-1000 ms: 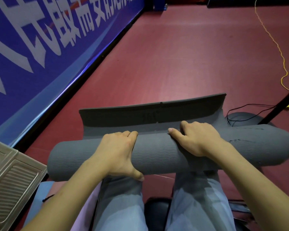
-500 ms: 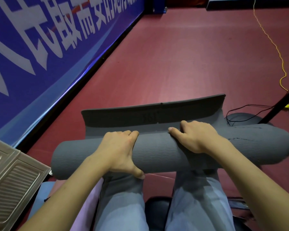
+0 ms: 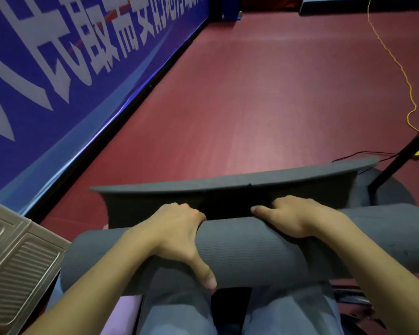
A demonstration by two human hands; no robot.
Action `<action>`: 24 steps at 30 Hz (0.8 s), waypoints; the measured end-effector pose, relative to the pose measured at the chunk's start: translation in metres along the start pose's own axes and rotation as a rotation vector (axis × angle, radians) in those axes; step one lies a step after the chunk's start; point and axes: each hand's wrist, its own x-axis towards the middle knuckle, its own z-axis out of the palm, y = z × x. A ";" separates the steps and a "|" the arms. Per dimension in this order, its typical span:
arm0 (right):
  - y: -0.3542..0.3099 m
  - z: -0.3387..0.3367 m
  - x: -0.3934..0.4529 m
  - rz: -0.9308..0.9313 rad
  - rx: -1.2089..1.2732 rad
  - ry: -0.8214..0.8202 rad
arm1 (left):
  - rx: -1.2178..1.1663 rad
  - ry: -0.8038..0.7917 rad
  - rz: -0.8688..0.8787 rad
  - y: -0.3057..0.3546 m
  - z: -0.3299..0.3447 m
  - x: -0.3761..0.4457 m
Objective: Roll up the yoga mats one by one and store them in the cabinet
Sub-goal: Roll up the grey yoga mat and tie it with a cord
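- Far left: blue wall banner with large white characters (image 3: 58, 56), running along the left edge of the dark red sports floor (image 3: 252, 105); black strip at its base.
- Bottom-left corner: beige ribbed plastic panel (image 3: 15, 269), louvred face; cannot tell what it belongs to.
- Beside it, low down: a lilac flat surface (image 3: 124, 313) and a light blue sliver show under the person's left forearm; mostly hidden.
- Left hand (image 3: 177, 235): clamped over the thick dark grey foam yoga mat roll (image 3: 247, 250); fingers curled over the far side of the roll, thumb spread down the near side with its tip at the roll's lower edge.
- Roll lies crosswise over the person's knees in grey-blue trousers (image 3: 179, 308), spanning from left of centre past the right frame edge. Wavy ribbed texture on its outer face.
- Unrolled tail (image 3: 228, 189) of the same mat stands up just beyond the roll, top edge curved, free of the floor.
- Right hand (image 3: 298, 218): on top of the roll, fingers curled over the far side into the crease where the tail meets the roll, thumb pointing left along the top. Hands apart, both gripping.
- Right: black slanted pole (image 3: 402, 158), thin black cable (image 3: 358, 154), yellow cord (image 3: 397, 64) snaking up the floor's right edge.
- Top edge: dark blue barrier base (image 3: 230, 8).
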 end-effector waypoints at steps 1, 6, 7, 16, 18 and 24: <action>-0.001 -0.002 -0.001 -0.002 -0.016 0.018 | -0.051 -0.016 -0.010 -0.001 0.000 0.002; -0.009 -0.002 0.000 -0.073 -0.099 0.332 | -0.251 -0.115 -0.018 -0.016 -0.013 0.022; -0.011 0.002 0.001 -0.093 -0.136 0.371 | -0.275 -0.130 -0.009 -0.020 -0.016 0.027; -0.013 0.025 -0.007 -0.041 -0.212 0.574 | -0.590 0.161 0.217 -0.050 -0.013 0.047; -0.014 0.026 -0.006 -0.038 -0.199 0.598 | -0.633 0.309 0.230 -0.056 -0.013 0.047; -0.013 0.024 0.011 -0.071 -0.151 0.624 | -0.590 0.495 0.136 -0.058 -0.021 0.049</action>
